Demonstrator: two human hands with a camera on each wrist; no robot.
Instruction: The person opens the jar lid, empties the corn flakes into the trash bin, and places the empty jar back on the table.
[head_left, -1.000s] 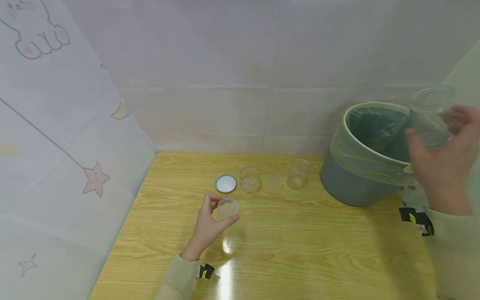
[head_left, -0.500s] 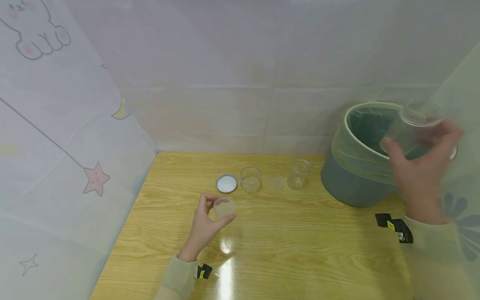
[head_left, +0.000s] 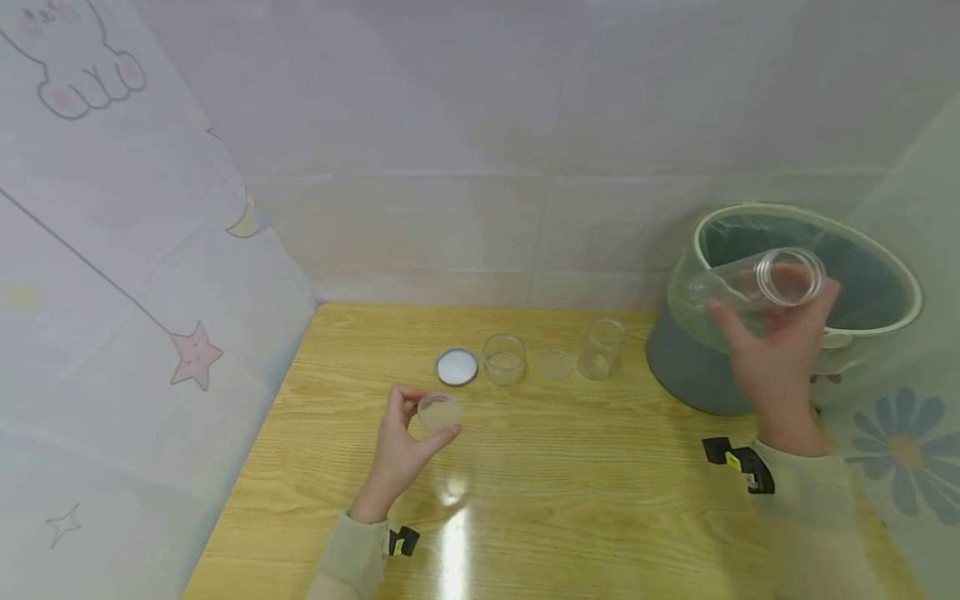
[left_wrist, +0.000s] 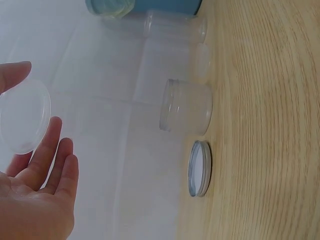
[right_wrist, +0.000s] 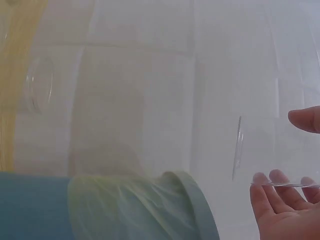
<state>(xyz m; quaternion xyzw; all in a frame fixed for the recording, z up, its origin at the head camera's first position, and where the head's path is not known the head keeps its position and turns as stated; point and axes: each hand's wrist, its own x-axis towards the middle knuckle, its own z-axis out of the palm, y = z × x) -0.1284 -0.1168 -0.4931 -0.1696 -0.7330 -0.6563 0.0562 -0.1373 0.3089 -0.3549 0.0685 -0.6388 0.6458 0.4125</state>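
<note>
Above the table my left hand (head_left: 399, 454) pinches a thin, clear round disc (head_left: 440, 414) by its edge, between thumb and fingers. The left wrist view also shows this disc (left_wrist: 25, 117), see-through and rimmed. In front of the bin, my right hand (head_left: 783, 367) grips a clear, wide-mouthed jar (head_left: 731, 287). That jar lies tilted almost on its side in the head view, its open mouth to the right. Thumb on one side and fingers on the other hold the jar (right_wrist: 272, 147) in the right wrist view; it looks empty.
Along the table's (head_left: 570, 500) back stand a grey-rimmed lid (head_left: 457, 367) with a white inside, a short clear jar (head_left: 504, 364), a flat clear disc (head_left: 556, 364) and a taller clear jar (head_left: 600, 352). A blue-grey bin (head_left: 693, 367) with a green liner is at right. Walls rise behind and left.
My right hand has brought its jar leftward and down from the far right, tipping it from upright towards its side. My left hand has drifted slightly left, still holding the disc.
</note>
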